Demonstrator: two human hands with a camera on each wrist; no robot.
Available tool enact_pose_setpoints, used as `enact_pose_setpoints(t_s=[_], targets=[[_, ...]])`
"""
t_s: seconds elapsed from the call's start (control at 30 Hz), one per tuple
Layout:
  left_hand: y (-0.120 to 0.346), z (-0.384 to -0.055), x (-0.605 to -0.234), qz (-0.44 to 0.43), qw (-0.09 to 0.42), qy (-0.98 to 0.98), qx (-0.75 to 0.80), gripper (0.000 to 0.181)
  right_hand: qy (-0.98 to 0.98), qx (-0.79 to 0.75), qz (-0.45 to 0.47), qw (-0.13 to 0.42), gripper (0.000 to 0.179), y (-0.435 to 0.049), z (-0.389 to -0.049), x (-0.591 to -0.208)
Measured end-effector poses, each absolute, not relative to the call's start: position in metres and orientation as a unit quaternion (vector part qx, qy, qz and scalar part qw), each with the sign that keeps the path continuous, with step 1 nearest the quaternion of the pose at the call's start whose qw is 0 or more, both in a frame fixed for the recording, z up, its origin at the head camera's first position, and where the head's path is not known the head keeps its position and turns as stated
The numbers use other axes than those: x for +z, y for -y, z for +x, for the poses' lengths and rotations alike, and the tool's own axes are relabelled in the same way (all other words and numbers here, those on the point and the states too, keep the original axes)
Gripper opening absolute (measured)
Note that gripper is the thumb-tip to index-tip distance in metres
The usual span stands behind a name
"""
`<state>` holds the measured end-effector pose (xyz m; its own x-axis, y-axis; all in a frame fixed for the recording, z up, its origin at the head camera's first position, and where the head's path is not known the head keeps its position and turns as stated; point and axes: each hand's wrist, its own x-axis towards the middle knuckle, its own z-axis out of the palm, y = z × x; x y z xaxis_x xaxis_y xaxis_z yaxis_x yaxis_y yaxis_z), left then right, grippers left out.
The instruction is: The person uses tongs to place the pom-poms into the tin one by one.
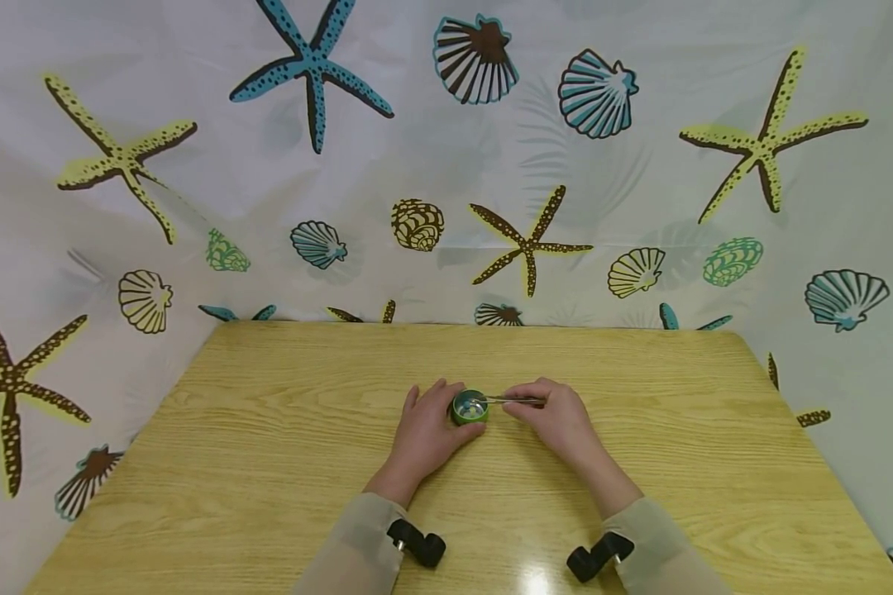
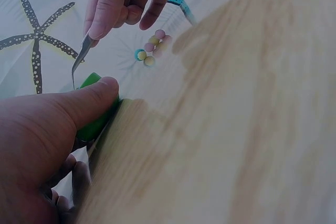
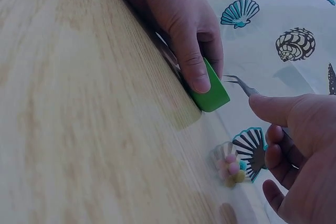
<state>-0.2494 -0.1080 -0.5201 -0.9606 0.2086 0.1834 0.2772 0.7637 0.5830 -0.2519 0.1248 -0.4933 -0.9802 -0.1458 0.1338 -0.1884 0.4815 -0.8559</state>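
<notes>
A small round green cup (image 1: 470, 420) with a shiny interior stands on the wooden table; its green side (image 3: 214, 94) shows in the right wrist view. My left hand (image 1: 430, 434) grips it, thumb on the near side and fingers around the far side. Between thumb and fingers, my right hand (image 1: 561, 420) pinches metal tweezers (image 1: 500, 400). They point left, with their bent tips at the cup's opening. In the right wrist view the tips of the tweezers (image 3: 241, 84) look slightly apart. Whether anything lies in the cup is too small to tell.
Small pink, yellow and teal balls (image 3: 231, 169) cluster near the right hand in both wrist views; their support is unclear. The wooden table (image 1: 268, 397) extends on both sides. A white cloth (image 1: 446, 165) printed with starfish and shells hangs behind and beside it.
</notes>
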Motion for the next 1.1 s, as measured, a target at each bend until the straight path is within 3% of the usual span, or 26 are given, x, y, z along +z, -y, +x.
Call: enact_pose_setpoints(t_s=[1.1], targets=[[0.108, -0.249, -0.522, -0.132, 0.062, 0.936, -0.319, 0.073, 0.851, 0.523, 0.022, 0.033, 0.026, -0.173, -0.260, -0.488]])
